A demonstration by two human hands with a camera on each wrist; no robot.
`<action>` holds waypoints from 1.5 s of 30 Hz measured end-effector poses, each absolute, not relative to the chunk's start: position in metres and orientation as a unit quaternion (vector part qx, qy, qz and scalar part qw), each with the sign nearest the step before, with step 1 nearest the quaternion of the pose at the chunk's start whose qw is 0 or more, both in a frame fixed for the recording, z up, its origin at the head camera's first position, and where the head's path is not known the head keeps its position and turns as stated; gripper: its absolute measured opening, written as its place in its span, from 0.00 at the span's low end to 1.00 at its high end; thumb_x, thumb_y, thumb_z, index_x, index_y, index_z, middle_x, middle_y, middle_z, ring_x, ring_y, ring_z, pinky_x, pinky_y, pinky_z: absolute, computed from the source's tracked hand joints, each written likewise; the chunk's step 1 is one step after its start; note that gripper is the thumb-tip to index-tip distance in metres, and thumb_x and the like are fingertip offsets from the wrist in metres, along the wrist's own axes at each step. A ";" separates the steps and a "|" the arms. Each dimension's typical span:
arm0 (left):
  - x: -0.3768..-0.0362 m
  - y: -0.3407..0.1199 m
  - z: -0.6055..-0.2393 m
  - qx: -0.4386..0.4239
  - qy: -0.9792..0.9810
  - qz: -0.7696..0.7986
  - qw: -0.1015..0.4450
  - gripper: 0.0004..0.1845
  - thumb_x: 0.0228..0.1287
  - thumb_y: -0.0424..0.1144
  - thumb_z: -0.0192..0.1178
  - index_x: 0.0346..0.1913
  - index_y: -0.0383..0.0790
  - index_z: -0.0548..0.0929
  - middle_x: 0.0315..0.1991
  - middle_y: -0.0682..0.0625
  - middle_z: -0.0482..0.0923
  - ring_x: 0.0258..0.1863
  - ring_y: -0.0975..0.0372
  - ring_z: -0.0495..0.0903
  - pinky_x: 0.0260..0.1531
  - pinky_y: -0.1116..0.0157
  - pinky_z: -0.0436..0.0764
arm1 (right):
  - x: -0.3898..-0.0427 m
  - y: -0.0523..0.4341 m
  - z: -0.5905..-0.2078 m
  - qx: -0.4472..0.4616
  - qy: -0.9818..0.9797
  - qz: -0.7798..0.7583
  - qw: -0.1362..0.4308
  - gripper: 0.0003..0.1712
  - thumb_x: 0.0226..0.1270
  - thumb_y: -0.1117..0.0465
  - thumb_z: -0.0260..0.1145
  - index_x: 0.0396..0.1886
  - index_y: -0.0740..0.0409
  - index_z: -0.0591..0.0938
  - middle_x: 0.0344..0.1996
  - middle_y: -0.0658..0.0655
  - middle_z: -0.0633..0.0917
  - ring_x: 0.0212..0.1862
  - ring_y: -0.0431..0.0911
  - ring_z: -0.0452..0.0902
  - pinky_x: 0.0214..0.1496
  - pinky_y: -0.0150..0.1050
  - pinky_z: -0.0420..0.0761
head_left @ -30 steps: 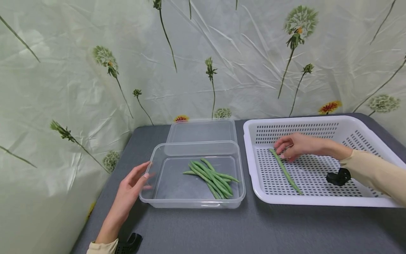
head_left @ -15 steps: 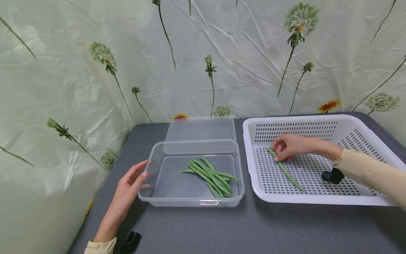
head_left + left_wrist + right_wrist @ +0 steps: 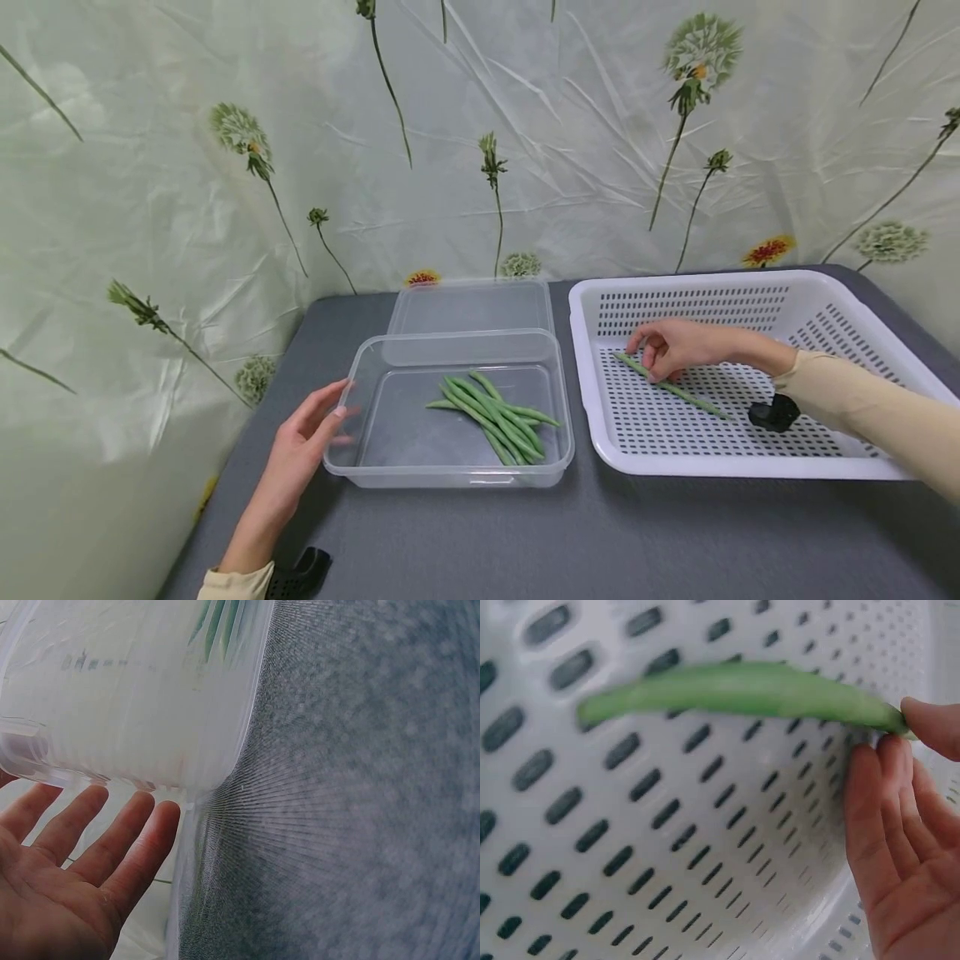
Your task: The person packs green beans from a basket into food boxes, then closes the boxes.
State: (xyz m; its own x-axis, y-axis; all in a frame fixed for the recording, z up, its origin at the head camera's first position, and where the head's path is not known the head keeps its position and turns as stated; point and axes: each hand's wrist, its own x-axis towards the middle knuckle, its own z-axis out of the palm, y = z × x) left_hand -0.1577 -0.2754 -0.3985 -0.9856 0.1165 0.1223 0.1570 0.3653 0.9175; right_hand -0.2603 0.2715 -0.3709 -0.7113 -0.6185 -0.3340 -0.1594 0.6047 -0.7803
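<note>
Ana: Head view first, where is the bean?

Ben: Right hand [image 3: 678, 348] pinches a green bean [image 3: 671, 386] near its far-left end, inside the white basket [image 3: 817, 287] on the right of the grey table [image 3: 600, 542]. Its long axis runs from far-left at the fingers to near-right, and the free end looks just above the basket floor.

Ana: And the other hand?

Ben: Left hand [image 3: 303, 446] rests with straight fingers against the left wall of the clear container [image 3: 450, 479], gripping nothing. A pile of beans [image 3: 491, 410] lies in that container, and a clear lid [image 3: 471, 307] sits just beyond it. The container lies to the left of the basket, so the right hand is the nearer one to the held bean, by far.

Ana: Left wrist view?

Ben: Palm open, fingers [image 3: 105, 844] spread and straight, tips just under the container's corner [image 3: 142, 705].

Ana: Right wrist view?

Ben: Fingertips [image 3: 930, 724] clamp one end of the bean [image 3: 735, 690], which stretches away leftwards over the perforated basket floor [image 3: 667, 847]; the remaining fingers lie loosely curved beneath it
</note>
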 end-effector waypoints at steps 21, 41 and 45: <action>-0.158 -0.276 -0.401 -0.076 -0.823 -0.563 0.018 0.24 0.77 0.43 0.52 0.71 0.43 0.67 0.68 0.42 0.68 0.55 0.66 0.78 0.42 0.63 0.83 | -0.261 0.273 -0.338 -0.223 0.787 -0.442 0.367 0.22 0.77 0.66 0.54 0.65 0.69 0.63 0.50 0.73 0.78 0.44 0.62 0.82 0.39 0.53 0.84; -0.159 -0.277 -0.399 -0.078 -0.821 -0.566 0.010 0.25 0.76 0.45 0.53 0.72 0.46 0.67 0.68 0.45 0.68 0.58 0.60 0.77 0.43 0.61 0.83 | -0.240 0.241 -0.294 -0.222 0.794 -0.496 0.272 0.32 0.74 0.69 0.55 0.73 0.67 0.55 0.50 0.69 0.80 0.44 0.59 0.83 0.42 0.55 0.83; -0.158 -0.277 -0.398 -0.075 -0.820 -0.567 0.008 0.25 0.76 0.45 0.53 0.72 0.46 0.67 0.68 0.45 0.68 0.59 0.57 0.76 0.44 0.61 0.82 | -0.235 0.226 -0.287 -0.227 0.791 -0.507 0.255 0.34 0.74 0.66 0.58 0.74 0.64 0.56 0.52 0.69 0.80 0.46 0.60 0.83 0.43 0.55 0.83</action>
State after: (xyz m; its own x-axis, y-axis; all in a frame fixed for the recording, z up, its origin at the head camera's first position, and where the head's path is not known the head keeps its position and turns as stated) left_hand -0.1579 -0.2771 -0.3984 -0.9887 0.1129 0.0983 0.1319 0.3461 0.9289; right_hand -0.2355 0.2261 -0.2875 -0.7667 -0.6180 -0.1740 -0.0998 0.3825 -0.9185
